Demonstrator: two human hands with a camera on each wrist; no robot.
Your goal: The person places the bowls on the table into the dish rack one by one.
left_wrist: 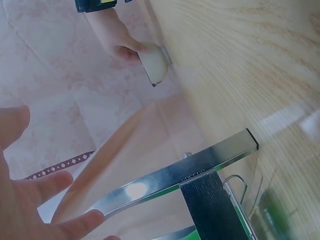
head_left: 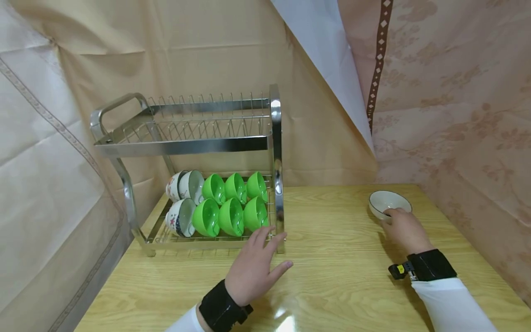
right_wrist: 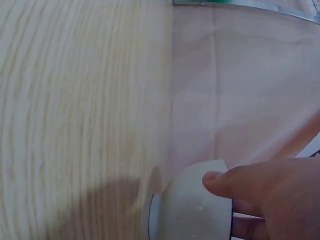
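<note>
My right hand (head_left: 406,230) grips the near rim of a white bowl (head_left: 379,205) with a thin dark edge, at the right of the table. In the right wrist view the thumb (right_wrist: 220,184) lies on the outside of the bowl (right_wrist: 192,210), and the other fingers are partly hidden behind its rim. Whether the bowl's foot touches the table I cannot tell. My left hand (head_left: 256,267) is held with fingers spread at the front right corner of the metal dish rack (head_left: 182,147). Nothing is in it.
On the rack's lower tier, several green bowls (head_left: 206,217) stand tilted in two rows, with white patterned bowls (head_left: 181,217) to their left. The upper tier (head_left: 207,124) has wire slots. Behind the wooden table (head_left: 332,258) hangs a beige cloth (head_left: 224,50); a pink patterned one (head_left: 464,124) hangs right.
</note>
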